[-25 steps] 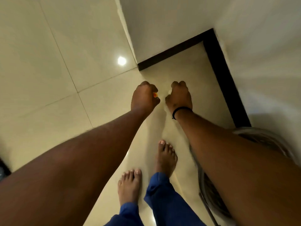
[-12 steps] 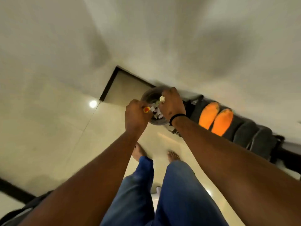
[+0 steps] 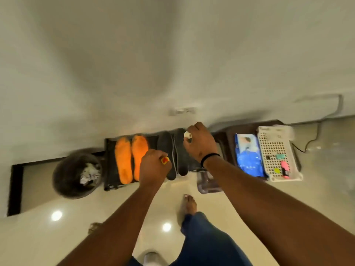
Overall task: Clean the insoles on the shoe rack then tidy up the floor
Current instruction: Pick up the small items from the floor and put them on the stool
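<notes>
Standing over the shoe rack (image 3: 111, 150) with both fists occupied. My left hand (image 3: 153, 167) is curled around a small yellow-and-red item (image 3: 165, 160), only its tip showing past the knuckles. My right hand (image 3: 199, 144), with a black band at the wrist, is curled around a small white piece (image 3: 187, 134); what either object is, I cannot tell from this blurred view.

Position of task items: the orange insoles (image 3: 131, 158) lie side by side on the rack against the wall, and the dark insoles (image 3: 172, 150) lie just to their right, partly hidden behind my hands. A bin (image 3: 76, 175) holding crumpled paper sits on the floor just left of the rack. To the right of the rack there is a blue wipes pack (image 3: 248, 154), and beside it a white perforated basket (image 3: 278, 154) holding small coloured items. A clear container (image 3: 206, 183) stands on the floor near my right wrist.

Judgement: this looks like the floor-tidying step, with small bits gathered in hand. The next move probably calls for carrying them to a holder, the basket or the bin, positioning each fist directly above it, then releasing so nothing rolls off across the tile.
</notes>
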Available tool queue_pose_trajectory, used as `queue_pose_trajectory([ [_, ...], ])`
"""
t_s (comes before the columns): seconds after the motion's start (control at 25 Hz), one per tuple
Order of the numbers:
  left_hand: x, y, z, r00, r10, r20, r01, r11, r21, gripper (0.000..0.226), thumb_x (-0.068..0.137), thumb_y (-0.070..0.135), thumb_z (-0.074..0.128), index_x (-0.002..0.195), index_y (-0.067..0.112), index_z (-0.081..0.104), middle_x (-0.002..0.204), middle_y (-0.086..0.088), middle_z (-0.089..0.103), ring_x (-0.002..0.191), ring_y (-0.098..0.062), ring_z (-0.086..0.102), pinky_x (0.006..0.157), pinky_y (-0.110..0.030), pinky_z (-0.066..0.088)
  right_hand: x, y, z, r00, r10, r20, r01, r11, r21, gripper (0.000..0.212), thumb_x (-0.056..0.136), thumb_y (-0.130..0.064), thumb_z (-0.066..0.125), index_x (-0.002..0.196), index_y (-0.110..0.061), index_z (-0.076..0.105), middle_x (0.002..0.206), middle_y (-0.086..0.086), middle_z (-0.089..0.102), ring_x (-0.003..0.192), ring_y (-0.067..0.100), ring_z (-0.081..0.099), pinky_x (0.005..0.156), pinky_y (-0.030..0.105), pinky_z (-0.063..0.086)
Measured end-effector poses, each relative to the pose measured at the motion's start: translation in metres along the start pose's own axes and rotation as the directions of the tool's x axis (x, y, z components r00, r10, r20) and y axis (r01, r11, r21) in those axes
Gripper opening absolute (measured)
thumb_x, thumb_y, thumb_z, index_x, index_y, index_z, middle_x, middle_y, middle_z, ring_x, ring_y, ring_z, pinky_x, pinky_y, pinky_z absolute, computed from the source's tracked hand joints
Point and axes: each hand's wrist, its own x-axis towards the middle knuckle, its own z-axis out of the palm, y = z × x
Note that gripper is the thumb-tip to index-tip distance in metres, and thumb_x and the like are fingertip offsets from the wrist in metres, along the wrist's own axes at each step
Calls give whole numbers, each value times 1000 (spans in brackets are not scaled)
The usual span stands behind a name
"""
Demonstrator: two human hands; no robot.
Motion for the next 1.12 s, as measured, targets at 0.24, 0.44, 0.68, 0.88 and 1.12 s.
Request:
queue_pose_trajectory([
  [0.24,7,173,193,947,219,235,-217,975,-35,16,80,18,75,94,11,76,96,-5,64,85,-20,62,73,-29,48,-48,234,-41,900,435,-18,-433,900,47,20,85,-19,59,99,-5,63,112,17,56,99,33,56,81,38,47],
  [0.44,26,236,313,873,273,404,-313,949,37,24,84,17,71,107,11,75,111,-10,67,98,-26,66,87,-38,53,-91,346,-39,614,789,-22,-741,586,327,14,78,-9,57,88,-4,65,100,18,61,94,36,59,73,30,43],
  [0.68,63,267,406,852,329,406,-420,894,156,24,86,17,69,109,10,75,111,-12,68,100,-27,67,84,-37,55,-82,405,-9,562,827,11,-767,516,382,26,80,-11,56,103,-7,68,112,13,62,106,32,57,84,35,51],
  [0.88,86,262,447,777,421,469,-574,779,252,27,92,16,66,117,7,72,121,-15,61,111,-28,61,95,-37,51,-60,426,15,647,761,38,-744,620,248,32,83,-8,58,114,-7,66,115,14,59,112,33,48,90,41,49],
  [1.12,109,246,478,702,508,499,-703,607,371,21,96,10,57,111,6,71,117,-16,62,112,-31,58,92,-38,49,-59,441,39,691,722,38,-721,684,113,32,87,-15,63,119,-11,65,116,11,62,111,33,49,93,43,48],
])
